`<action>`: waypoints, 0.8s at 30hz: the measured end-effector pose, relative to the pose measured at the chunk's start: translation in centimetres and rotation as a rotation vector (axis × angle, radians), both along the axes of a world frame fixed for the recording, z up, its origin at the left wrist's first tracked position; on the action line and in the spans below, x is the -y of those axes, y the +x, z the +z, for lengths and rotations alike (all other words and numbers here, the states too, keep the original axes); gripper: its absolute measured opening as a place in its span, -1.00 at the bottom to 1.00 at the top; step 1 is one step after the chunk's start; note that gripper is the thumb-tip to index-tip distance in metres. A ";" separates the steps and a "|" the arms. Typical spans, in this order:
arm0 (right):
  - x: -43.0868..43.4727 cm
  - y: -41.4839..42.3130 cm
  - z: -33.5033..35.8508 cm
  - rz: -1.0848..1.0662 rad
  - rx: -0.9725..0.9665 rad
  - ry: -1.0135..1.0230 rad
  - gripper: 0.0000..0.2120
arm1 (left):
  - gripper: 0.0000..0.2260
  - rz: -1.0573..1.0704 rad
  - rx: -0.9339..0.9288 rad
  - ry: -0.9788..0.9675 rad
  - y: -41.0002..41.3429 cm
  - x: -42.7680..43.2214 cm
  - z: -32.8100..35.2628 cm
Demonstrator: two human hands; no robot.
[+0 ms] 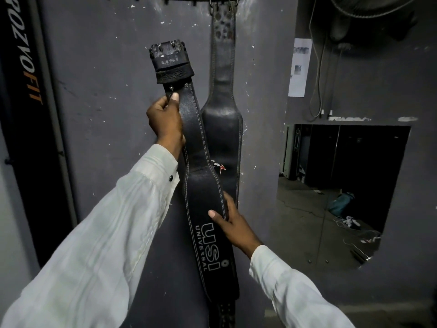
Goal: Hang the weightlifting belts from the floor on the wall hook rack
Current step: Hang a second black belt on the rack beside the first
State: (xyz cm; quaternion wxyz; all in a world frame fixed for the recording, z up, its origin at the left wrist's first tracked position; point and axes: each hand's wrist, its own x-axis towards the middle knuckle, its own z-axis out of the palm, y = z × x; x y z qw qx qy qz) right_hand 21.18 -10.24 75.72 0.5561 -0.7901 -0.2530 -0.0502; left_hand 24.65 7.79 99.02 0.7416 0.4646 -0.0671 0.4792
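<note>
Belt [203, 176] gripped between left hand [165, 117] and right hand [233, 226].

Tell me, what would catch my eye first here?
A long black USI belt stands nearly upright in the middle, held before the grey wall: the left hand pinches it just below the buckle end, the right hand grips its wide lower part. Behind it a second belt hangs from the hook rack at the top edge.
</note>
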 end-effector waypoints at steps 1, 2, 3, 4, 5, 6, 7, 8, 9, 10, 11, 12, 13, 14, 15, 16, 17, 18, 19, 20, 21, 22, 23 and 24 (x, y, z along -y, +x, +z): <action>0.3 -0.1 -0.3 0.042 -0.036 -0.039 -0.37 | -0.90 0.000 0.003 0.007 -0.2 0.2 0.1; 0.4 -0.1 -0.7 0.056 -0.055 -0.078 -0.41 | -0.90 0.002 0.008 0.016 -0.2 0.3 0.2; 0.4 0.0 -1.1 0.039 -0.050 -0.092 -0.47 | -0.90 0.006 0.014 0.021 -0.3 0.5 0.4; 0.4 0.1 -1.5 0.003 -0.029 -0.081 -0.53 | -0.90 0.010 0.019 0.020 -0.1 0.5 0.6; 0.3 0.0 -1.5 -0.023 -0.017 -0.061 -0.57 | -0.91 0.010 0.021 0.011 -0.4 0.7 0.7; 0.4 -0.2 -1.2 -0.017 -0.020 -0.043 -0.60 | -0.94 0.007 0.026 0.004 -0.5 0.8 0.9; 0.5 -0.3 -0.7 0.023 -0.051 -0.027 -0.59 | -0.97 0.001 0.031 0.000 -0.7 0.9 1.0; 0.6 -0.4 0.1 0.100 -0.112 -0.004 -0.54 | -0.96 -0.008 0.030 0.002 -0.6 0.9 1.0; 0.7 -0.4 1.1 0.178 -0.163 0.037 -0.48 | -0.96 -0.019 0.022 0.009 -0.7 0.9 0.9; 0.7 -0.4 2.4 0.221 -0.175 0.096 -0.43 | -0.96 -0.034 0.009 0.020 -0.8 1.0 0.8; 0.5 -0.5 4.1 0.229 -0.147 0.166 -0.42 | -0.95 -0.051 -0.009 0.033 -1.0 1.2 0.7; 0.1 -0.5 6.1 0.213 -0.099 0.245 -0.44 | -0.93 -0.066 -0.023 0.044 -1.3 1.7 0.6; -0.5 -0.4 8.3 0.191 -0.047 0.333 -0.47 | -0.89 -0.087 -0.017 0.049 -1.7 2.4 0.4; -1.0 -0.4 10.7 0.167 0.002 0.418 -0.51 | -0.84 -0.110 -0.002 0.057 -2.0 3.3 0.2; -1.5 -0.4 13.0 0.147 0.041 0.492 -0.55 | -0.83 -0.120 0.019 0.078 -2.5 4.5 -0.1; -2.0 -0.4 15.1 0.141 0.073 0.555 -0.60 | -0.85 -0.122 0.030 0.116 -3.1 5.6 -0.5; -2.3 -0.3 16.7 0.148 0.103 0.613 -0.65 | -0.89 -0.125 0.039 0.161 -3.5 6.6 -1.0; -2.6 -0.2 17.9 0.161 0.131 0.667 -0.69 | -0.90 -0.124 0.036 0.205 -3.9 7.1 -1.4; -2.8 -0.2 18.6 0.173 0.151 0.719 -0.72 | -0.89 -0.126 0.020 0.248 -4.0 7.3 -1.8; -2.9 -0.2 19.0 0.166 0.158 0.762 -0.74 | -0.87 -0.118 -0.016 0.303 -4.1 7.1 -2.1; -2.9 -0.3 19.0 0.151 0.155 0.800 -0.75 | -0.80 -0.082 -0.057 0.383 -3.8 6.5 -2.3; -2.9 -0.3 18.8 0.139 0.154 0.832 -0.76 | -0.72 -0.019 -0.108 0.494 -4.1 5.7 -2.5; -2.8 -0.1 18.7 0.140 0.153 0.862 -0.77 | -0.65 0.005 -0.145 0.601 -4.0 4.7 -3.1; -2.5 0.0 18.6 0.149 0.150 0.889 -0.80 | -0.61 -0.033 -0.181 0.699 -4.0 3.7 -4.2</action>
